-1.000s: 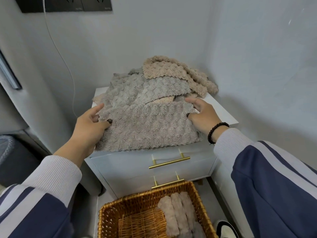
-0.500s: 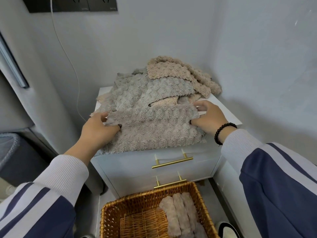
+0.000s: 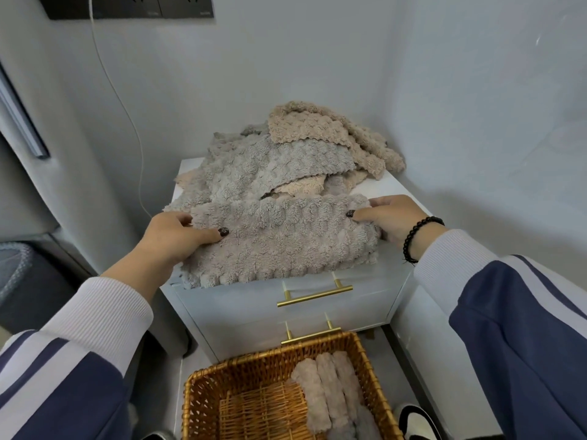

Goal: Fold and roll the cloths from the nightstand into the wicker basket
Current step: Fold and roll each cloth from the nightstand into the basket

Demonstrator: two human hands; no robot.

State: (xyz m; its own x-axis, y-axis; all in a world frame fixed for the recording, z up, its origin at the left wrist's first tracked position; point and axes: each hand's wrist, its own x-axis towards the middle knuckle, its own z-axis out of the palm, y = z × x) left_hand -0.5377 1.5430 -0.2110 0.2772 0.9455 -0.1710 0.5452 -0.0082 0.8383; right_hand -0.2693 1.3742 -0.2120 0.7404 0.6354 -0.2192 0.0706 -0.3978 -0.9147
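A grey-beige fluffy cloth point(image 3: 279, 242) lies at the front of the white nightstand point(image 3: 317, 312), its far edge folded toward me. My left hand point(image 3: 178, 236) grips its left end and my right hand point(image 3: 390, 217) grips its right end. Behind it sits a heap of several more cloths point(image 3: 286, 160), grey and beige. On the floor below stands the wicker basket point(image 3: 241, 376), holding rolled cloths point(image 3: 330, 395) along its right side.
The nightstand stands in a corner, with walls behind it and to the right. A thin cable point(image 3: 120, 100) hangs from a dark socket panel point(image 3: 127, 6). Two gold drawer handles point(image 3: 314, 296) face me. A dark bin point(image 3: 22, 281) stands at left. A shoe point(image 3: 416, 420) shows by the basket.
Both hands have drawn the cloth's far edge toward me, and the fold has grown into a thicker band across the front cloth. The view has moved slightly closer.
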